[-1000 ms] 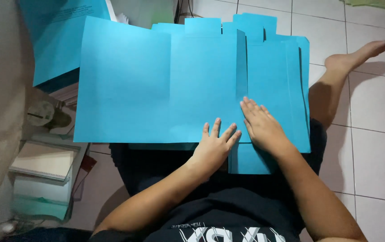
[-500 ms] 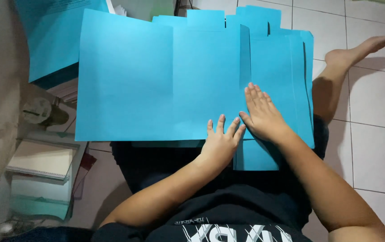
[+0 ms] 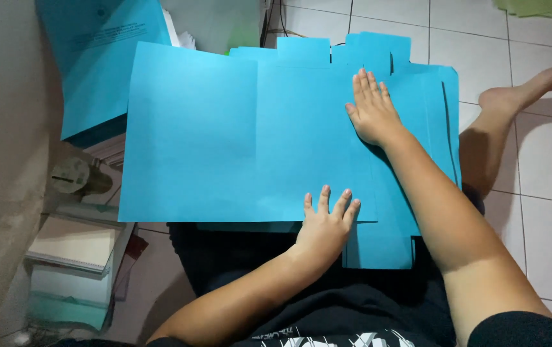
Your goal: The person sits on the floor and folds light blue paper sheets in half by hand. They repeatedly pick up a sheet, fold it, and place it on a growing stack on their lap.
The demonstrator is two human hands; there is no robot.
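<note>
A large bright blue cardstock sheet [image 3: 224, 135] with tabs along its far edge lies across my lap, on top of more blue sheets [image 3: 430, 135] of the same kind. My left hand [image 3: 325, 225] rests flat on the sheet's near edge, fingers spread. My right hand [image 3: 371, 109] presses flat on the far right part of the sheet, along a vertical fold line, fingers together and pointing away. Neither hand grips anything.
A stack of blue folders [image 3: 105, 58] leans at the upper left. Books and boxes [image 3: 70, 263] are piled at the left beside a round tape dispenser [image 3: 73, 175]. My bare foot [image 3: 526, 90] stretches over the white tiled floor [image 3: 546, 180] at right.
My right hand has slid away from me along the fold, from the sheet's near edge up to its far part. My left hand has stayed at the near edge.
</note>
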